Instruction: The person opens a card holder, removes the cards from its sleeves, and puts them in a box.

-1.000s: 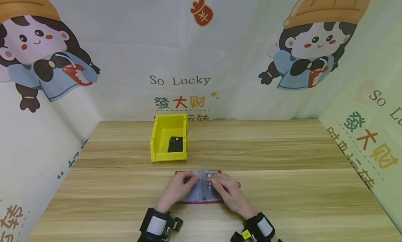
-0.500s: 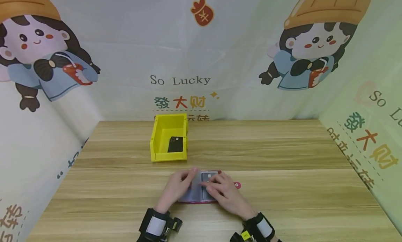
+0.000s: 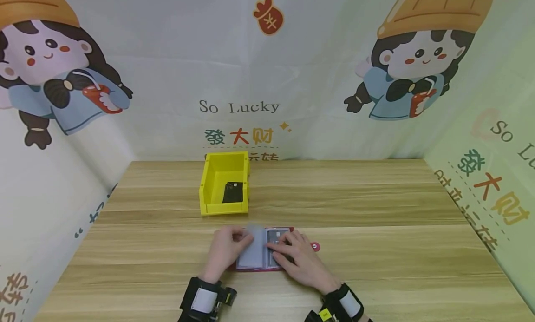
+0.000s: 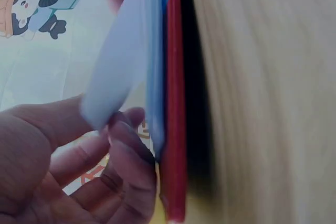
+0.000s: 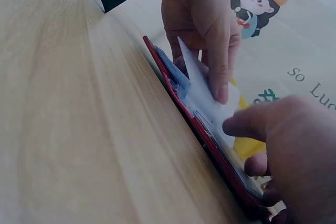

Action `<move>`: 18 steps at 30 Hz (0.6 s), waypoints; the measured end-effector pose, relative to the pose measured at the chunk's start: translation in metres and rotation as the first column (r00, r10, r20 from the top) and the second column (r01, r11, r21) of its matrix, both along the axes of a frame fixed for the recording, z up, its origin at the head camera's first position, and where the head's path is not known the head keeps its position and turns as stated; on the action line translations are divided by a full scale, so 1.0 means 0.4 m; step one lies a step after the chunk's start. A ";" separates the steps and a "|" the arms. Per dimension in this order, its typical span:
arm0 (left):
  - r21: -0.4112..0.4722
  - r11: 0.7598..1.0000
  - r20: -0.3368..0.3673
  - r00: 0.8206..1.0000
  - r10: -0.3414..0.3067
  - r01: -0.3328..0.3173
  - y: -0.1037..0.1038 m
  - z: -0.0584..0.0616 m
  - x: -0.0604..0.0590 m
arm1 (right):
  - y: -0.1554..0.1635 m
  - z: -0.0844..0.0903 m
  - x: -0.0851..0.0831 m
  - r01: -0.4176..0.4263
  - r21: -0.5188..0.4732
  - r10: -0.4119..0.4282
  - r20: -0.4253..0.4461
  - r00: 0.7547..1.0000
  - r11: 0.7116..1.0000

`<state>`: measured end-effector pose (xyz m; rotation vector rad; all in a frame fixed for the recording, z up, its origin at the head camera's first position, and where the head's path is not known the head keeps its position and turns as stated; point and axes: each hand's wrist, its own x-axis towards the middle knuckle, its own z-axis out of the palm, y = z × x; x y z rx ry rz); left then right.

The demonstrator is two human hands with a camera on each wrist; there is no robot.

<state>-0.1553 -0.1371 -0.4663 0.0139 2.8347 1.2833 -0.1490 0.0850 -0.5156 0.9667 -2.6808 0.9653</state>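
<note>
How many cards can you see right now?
2. One dark card lies in the yellow bin; another shows in the red card holder's right-hand sleeve, under the right hand. More may be hidden in the other sleeves.

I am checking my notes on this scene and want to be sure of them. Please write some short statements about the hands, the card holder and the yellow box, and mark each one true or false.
1. The red card holder lies open on the wooden table. True.
2. The left hand lifts a clear sleeve page of the holder. True.
3. The yellow box is empty. False: a dark card lies inside it.
4. The right hand is raised high above the table, touching nothing. False: it rests on the right side of the open holder.
5. The yellow box stands between the person and the holder. False: it stands beyond the holder, closer to the back wall.
</note>
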 end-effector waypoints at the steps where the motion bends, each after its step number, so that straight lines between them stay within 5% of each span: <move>1: -0.012 1.000 0.006 1.000 0.009 -0.009 -0.001 0.003 0.001 | 0.000 -0.002 0.000 0.012 -0.012 -0.012 -0.015 1.000 1.000; 6: -0.051 0.997 0.046 0.998 0.052 -0.049 0.001 0.007 0.004 | -0.002 -0.006 0.001 0.128 -0.062 -0.131 -0.040 0.991 0.990; 12: -0.092 0.993 0.030 0.997 0.075 -0.072 0.008 0.002 0.009 | 0.004 0.001 -0.004 0.288 0.020 -0.288 0.023 0.957 0.958; 18: -0.131 0.989 -0.035 0.997 0.071 -0.075 0.021 0.004 0.017 | 0.016 0.003 -0.012 0.314 0.103 -0.319 0.028 0.947 0.944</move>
